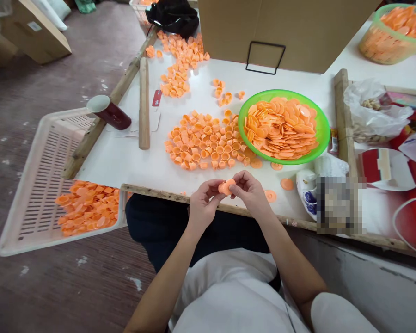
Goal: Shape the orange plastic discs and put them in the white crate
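Over the table's front edge, my two hands meet at chest level. Pinched in the fingers of my left hand point(204, 201) is a small orange plastic cup point(222, 188), partly hidden by the fingertips. My right hand point(248, 192) grips an orange plastic disc point(230, 185) against it; whether the two are joined I cannot tell. Many similar orange cups point(208, 143) lie loose just beyond my hands. To their right, a green bowl point(327, 138) is heaped with orange discs point(284, 127). A few single discs point(287, 184) lie on the white table point(125, 164) near my right hand.
A pink basket point(48, 162) at lower left holds orange pieces. A maroon mug point(111, 113) and a wooden bar point(144, 101) stand left. Behind are a cardboard box point(280, 27) and more orange cups point(180, 64). A wooden divider point(345, 120) borders clutter at right.
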### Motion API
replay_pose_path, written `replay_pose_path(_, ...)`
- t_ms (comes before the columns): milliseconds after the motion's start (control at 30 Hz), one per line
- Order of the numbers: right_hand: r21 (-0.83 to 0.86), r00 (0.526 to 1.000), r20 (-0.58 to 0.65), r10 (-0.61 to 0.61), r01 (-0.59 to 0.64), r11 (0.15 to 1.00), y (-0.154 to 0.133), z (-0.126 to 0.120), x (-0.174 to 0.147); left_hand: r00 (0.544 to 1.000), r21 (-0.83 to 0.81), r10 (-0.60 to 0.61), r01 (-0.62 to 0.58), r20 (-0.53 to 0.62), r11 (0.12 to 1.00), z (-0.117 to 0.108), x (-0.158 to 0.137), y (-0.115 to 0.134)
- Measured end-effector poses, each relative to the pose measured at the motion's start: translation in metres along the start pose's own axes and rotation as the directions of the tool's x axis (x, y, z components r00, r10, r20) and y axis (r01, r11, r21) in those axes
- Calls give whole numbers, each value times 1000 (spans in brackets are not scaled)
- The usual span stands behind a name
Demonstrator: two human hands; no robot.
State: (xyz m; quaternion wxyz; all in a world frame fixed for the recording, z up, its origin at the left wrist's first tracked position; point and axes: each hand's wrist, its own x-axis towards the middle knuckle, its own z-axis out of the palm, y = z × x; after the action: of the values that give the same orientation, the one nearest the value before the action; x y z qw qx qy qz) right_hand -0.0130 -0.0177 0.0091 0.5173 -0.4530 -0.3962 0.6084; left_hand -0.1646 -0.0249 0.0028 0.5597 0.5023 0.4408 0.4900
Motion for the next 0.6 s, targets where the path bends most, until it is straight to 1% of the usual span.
replay_pose_path(133, -29, 999, 33, 39, -38, 999, -3, 2, -4, 999, -6, -24, 24, -36, 1000, -3, -2, -3)
replay_pose_path(233, -49, 997, 67, 39, -36, 998, -3, 1, -6, 998, -12, -27, 27, -63, 1000, -2, -1, 0)
replay_pose_path(333, -68, 999, 43, 19, -16, 998, -1, 0, -7, 999, 20, -8, 9, -48, 1000, 0, 0, 1)
replay_pose_path(433, -87, 999, 19, 25, -24, 996, 0, 0, -7, 999, 55, 11, -9, -32, 998, 1, 0, -1)
replay_pose_path(600, -109, 999, 5, 38, -37, 993, 2, 1, -7, 999, 98, 7, -3, -45, 995, 0, 0, -6)
